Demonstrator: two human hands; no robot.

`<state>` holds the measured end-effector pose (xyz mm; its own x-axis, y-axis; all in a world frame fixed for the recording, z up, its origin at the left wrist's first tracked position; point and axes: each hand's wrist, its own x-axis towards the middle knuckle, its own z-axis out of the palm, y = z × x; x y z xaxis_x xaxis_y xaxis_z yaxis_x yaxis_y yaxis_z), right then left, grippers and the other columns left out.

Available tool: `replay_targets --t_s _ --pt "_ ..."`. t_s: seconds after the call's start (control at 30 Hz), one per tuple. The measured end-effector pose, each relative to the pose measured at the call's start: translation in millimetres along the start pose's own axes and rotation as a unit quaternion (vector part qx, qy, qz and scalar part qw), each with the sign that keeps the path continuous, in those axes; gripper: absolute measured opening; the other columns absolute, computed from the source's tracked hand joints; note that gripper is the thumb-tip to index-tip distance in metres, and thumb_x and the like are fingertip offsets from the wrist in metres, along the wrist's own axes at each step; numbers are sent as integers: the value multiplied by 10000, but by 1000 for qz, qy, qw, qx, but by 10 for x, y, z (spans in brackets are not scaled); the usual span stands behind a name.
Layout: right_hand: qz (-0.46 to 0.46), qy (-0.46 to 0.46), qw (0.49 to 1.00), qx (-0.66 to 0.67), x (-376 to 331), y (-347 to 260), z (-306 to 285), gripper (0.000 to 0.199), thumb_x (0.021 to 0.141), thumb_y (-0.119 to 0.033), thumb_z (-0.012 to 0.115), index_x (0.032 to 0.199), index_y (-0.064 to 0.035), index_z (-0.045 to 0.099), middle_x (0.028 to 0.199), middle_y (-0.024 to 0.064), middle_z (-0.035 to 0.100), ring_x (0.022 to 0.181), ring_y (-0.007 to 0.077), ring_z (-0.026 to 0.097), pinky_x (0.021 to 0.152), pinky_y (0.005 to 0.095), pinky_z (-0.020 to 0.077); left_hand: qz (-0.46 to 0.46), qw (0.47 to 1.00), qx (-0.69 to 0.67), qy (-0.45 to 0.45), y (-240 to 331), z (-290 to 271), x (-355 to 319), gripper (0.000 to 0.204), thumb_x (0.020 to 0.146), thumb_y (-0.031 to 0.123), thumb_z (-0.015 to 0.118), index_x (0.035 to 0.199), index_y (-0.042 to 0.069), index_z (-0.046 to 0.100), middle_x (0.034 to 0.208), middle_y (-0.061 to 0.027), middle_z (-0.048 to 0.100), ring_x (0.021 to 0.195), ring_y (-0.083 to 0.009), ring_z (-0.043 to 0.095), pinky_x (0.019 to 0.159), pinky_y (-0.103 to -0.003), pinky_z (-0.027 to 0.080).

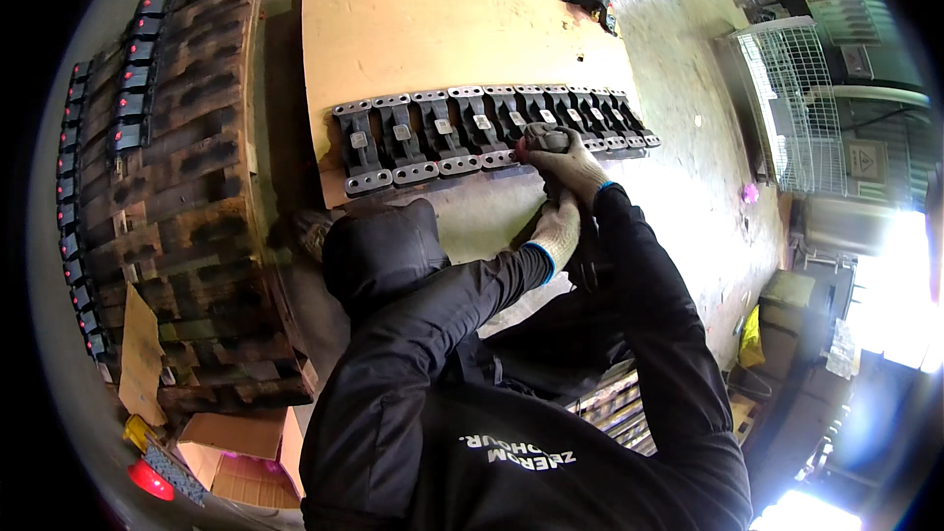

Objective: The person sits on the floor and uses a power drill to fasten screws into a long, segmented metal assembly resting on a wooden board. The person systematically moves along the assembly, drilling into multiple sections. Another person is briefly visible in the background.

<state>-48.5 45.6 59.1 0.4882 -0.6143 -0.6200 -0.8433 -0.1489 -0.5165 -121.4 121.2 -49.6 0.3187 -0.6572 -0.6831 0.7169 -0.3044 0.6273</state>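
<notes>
Dark metal parts (pixel 442 127) lay side by side along a tan board's (pixel 442 29) near edge, apparently for easy reach. The gloved right hand's (pixel 572 165) fingers curled around a small red item (pixel 521 149) there; the left hand's (pixel 558 228) grip, hidden just below, couldn't be told.

Dark grey bone-shaped metal links (pixel 442 127) are gleaming along the near edge of a smooth tan board (pixel 442 29), off-white knitted cloth gloves (pixel 560 224) are looking matt, a brown slatted wooden pallet (pixel 211 88) is looking rough

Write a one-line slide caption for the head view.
Gloved left hand and right hand close together at a row of dark metal links on a tan board.
</notes>
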Motion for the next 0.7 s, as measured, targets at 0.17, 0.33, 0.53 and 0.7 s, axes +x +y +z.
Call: replay_targets --t_s 0.17,0.33,0.53,0.7 --pt "-26 -11 1000 5 76 51 41 1137 705 -434 938 1513 63 312 1139 172 682 855 183 677 730 327 586 -54 998 16 23 80 -46 -53 957 995 748 212 1533 -25 378 1543 -335 434 1477 -466 376 1216 -510 302" --pt "-16 -71 996 51 0 86 59 1164 707 -454 938 1532 40 283 1104 148 680 839 170 669 700 325 583 -22 997 68 15 235 -157 -418 975 983 769 230 1473 -44 452 1456 -328 530 1404 -471 473 1153 -512 384" --pt "-19 -71 997 15 -44 -59 132 1165 706 -507 926 1515 54 304 1096 155 683 888 185 673 778 326 581 -71 997 14 14 109 -178 -288 949 987 777 259 1399 -36 524 1348 -287 618 1327 -433 561 1103 -466 439" --pt "-61 -36 998 0 78 59 185 1179 691 -483 934 1529 57 304 1198 177 668 993 224 678 868 344 578 -27 995 -91 3 -246 -145 1 886 1006 743 287 1410 -11 518 1390 -239 608 1322 -379 585 1077 -450 479"
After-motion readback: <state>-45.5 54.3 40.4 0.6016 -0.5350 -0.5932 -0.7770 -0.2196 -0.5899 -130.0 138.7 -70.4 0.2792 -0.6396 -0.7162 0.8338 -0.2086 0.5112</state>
